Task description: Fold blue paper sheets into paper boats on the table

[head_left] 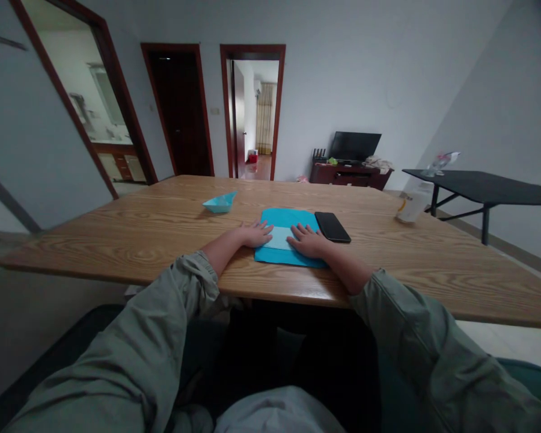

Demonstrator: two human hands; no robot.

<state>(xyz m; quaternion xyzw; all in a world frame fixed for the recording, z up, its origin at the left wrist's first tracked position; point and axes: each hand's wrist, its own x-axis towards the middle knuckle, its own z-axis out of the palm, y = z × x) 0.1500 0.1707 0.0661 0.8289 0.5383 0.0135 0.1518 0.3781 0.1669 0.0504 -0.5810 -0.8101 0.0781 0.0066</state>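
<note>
I see both hands flat, fingers extended, gripping nothing. Left hand (255,233) and right hand (309,240) rest on a pale sheet (279,238) atop blue paper (288,218), near the table (139,240) front edge. Phone (332,227) touches the paper's right side.

Loose grey-green sleeves (144,343), rolled-back cuffs (196,273)

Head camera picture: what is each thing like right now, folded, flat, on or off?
blue paper, flat on the table, a paler flap folded over.
paper boat, folded up, untouched.
phone, screen dark, lying flat.
left hand, open, pressing the paper.
right hand, open, pressing the paper.
TV, screen dark.
cup, upright.
</note>
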